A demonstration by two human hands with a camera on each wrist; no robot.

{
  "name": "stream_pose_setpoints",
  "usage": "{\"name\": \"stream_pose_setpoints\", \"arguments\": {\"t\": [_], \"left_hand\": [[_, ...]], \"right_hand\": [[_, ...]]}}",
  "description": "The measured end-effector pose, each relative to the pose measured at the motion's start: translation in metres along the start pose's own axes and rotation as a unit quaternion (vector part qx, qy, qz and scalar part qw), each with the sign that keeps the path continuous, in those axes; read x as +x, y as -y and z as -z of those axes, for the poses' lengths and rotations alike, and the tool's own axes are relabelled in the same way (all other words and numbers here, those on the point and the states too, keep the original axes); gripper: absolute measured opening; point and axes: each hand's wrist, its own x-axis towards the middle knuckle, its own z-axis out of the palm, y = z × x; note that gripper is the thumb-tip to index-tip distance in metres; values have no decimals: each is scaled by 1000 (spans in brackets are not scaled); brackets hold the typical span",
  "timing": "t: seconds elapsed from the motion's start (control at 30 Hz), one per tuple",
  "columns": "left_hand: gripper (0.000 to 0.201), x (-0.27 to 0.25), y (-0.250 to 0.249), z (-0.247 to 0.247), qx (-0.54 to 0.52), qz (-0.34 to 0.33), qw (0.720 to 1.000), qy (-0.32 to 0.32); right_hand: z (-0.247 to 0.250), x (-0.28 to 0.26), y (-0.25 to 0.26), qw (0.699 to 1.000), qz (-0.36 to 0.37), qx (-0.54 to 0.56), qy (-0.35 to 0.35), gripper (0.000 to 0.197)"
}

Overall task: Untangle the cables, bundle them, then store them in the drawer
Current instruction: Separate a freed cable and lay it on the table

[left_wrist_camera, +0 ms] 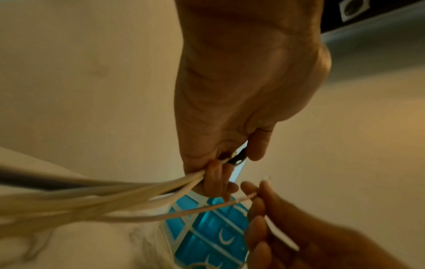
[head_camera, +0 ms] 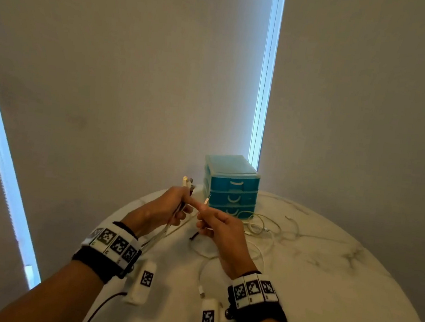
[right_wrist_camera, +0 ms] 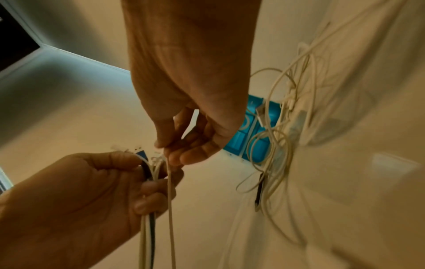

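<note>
- The left hand [left_wrist_camera: 232, 102] covers the gathered cables [left_wrist_camera: 96, 198] inside its grip.
- Those strands smear into blur at the left wrist view's edge.
- The drawer unit [right_wrist_camera: 250, 134] is mostly hidden behind the right hand [right_wrist_camera: 190, 102].

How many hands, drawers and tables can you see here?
Hands: 2, the left hand gripping a cable bunch, the right hand pinching one white cable
Drawers: 3, top drawer, middle drawer, bottom drawer
Table: 1
Total: 6
</note>
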Motion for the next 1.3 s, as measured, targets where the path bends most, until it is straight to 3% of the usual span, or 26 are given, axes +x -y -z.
{"name": "stream_pose_setpoints", "arguments": {"t": [0.13,0.37,0.5,0.57,0.7,0.77,1.0,1.13,1.23,1.3], "left_hand": [[32,1,19,-12,139,-42,989,20],[39,5,24,-13,101,-28,994,42],[31,1,22,-22,157,-36,985,57],[31,-2,22,-29,243,-74,964,79],[18,-5,33,-36,390,-104,906,126],[22,-6,36,-36,422,-109,891,129],[27,-12,29,-42,444,-120,878,131],[25,-14,32,-48,389,-106,905,137],[24,-9,36,-48,418,-102,893,130],[21,-8,34,-48,411,-90,900,113]], "right_hand": [[5,0,7,996,26,-82,-13,19],[14,1,6,998,28,-51,-37,27],[14,7,5,999,-10,-10,-44,60],[8,8,3,999,-27,2,-23,71],[0,9,0,999,-1,40,-21,40],[2,7,2,1000,-5,20,-19,35],[3,6,-3,998,-30,20,-49,37],[1,8,-6,998,-24,13,-58,36],[-1,9,-8,998,-32,17,-55,33],[-2,11,-10,998,-20,2,-53,31]]}}
